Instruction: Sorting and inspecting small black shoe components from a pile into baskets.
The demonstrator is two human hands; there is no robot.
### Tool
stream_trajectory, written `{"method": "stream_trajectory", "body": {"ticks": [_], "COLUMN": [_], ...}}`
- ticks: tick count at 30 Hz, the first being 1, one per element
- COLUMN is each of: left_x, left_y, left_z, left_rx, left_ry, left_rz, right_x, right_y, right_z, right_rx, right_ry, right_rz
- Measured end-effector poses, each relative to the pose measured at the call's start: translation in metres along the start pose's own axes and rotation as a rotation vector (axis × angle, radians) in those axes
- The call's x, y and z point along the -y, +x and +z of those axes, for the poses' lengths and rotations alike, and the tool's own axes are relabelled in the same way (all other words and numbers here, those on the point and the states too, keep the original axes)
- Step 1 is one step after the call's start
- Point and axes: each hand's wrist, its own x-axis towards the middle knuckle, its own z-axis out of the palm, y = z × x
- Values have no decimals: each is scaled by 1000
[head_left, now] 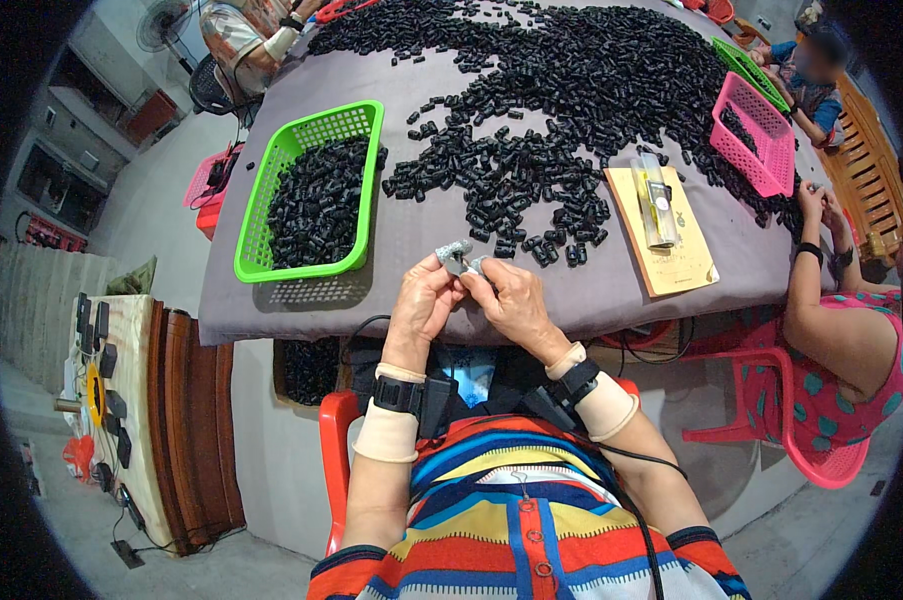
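Note:
My left hand (424,300) and my right hand (511,300) meet at the near edge of the grey-covered table (411,225). Both have grey-taped fingertips pinched together on a small dark part (464,265) held between them. A large heap of small black plastic parts (561,90) spreads across the table just beyond my hands. To the left of my hands, a green basket (316,190) holds many of the same black parts.
A pink basket (756,135) and a second green basket (746,65) stand at the right. A yellow booklet (663,230) with a clear tube on it lies near the right edge. One person (841,330) sits at my right, others at the far side.

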Motion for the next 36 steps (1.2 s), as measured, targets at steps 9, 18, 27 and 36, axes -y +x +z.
{"method": "stream_trajectory", "body": {"ticks": [9, 18, 27, 36], "left_x": [-3, 0, -1, -3], "left_y": [-1, 3, 1, -2], "left_z": [4, -3, -1, 0], "left_rx": [-11, 0, 16, 20], "left_ry": [16, -23, -25, -40], "left_rz": [-23, -26, -13, -28], "right_x": [1, 0, -3, 0], "right_y": [0, 0, -2, -3], "right_z": [1, 1, 1, 2], "right_rx": [-11, -22, -7, 1], "right_ry": [-25, -21, -14, -27], "right_rz": [5, 3, -16, 9]}}
